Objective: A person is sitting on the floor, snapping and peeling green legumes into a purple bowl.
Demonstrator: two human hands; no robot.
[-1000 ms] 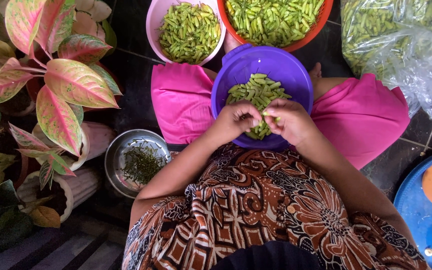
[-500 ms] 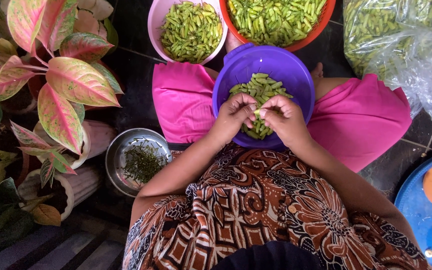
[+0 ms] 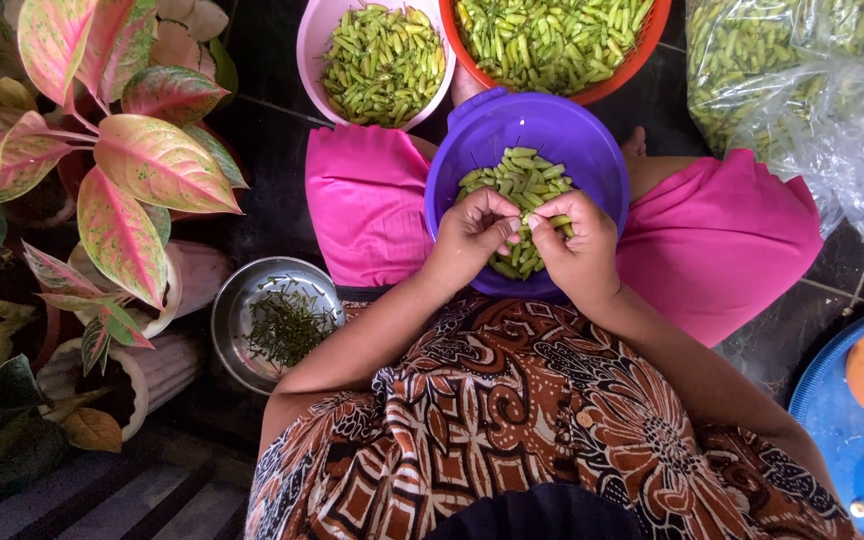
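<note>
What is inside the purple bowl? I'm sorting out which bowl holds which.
The purple bowl holds green chillies. Both hands, left and right, cover part of the pile, so what lies underneath is hidden.

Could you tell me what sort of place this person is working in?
Probably a home porch or patio floor used for kitchen prep. The person sits on dark floor tiles beside potted plants, with bowls of green chillies, such as the purple bowl, set around both hands.
</note>
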